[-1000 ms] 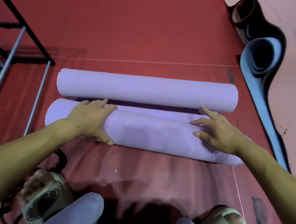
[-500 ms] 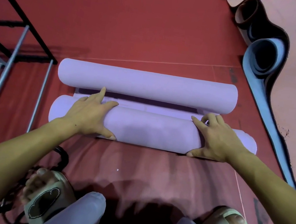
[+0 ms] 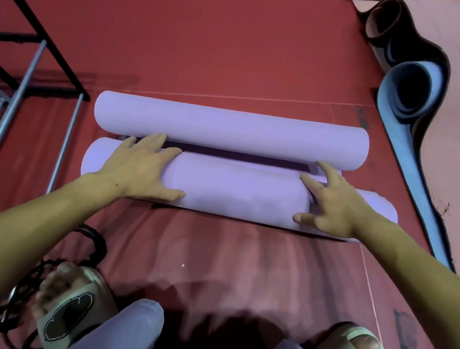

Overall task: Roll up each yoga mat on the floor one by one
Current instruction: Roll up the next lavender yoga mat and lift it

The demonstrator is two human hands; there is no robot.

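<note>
Two lilac yoga mat rolls lie side by side on the red floor. The far roll (image 3: pixel 231 129) lies untouched. The near roll (image 3: pixel 238 190) is under both my hands, with only a thin dark strip of flat mat (image 3: pixel 234 155) showing between the rolls. My left hand (image 3: pixel 141 168) presses flat on the near roll's left part, fingers straight and pointing toward the far roll. My right hand (image 3: pixel 330 204) presses on its right part, fingers spread. The near roll's right end sticks out past my right hand.
A blue mat (image 3: pixel 408 90) and a dark brown one (image 3: pixel 383 18) lie loosely curled at the upper right, at the red floor's edge. A metal rack frame (image 3: pixel 16 100) stands at the left. My sandalled feet (image 3: pixel 71 309) and a black cable are near the bottom.
Both hands have pushed the near roll forward toward the far roll, and the flat strip between them has narrowed. My fingers have stretched out over the top.
</note>
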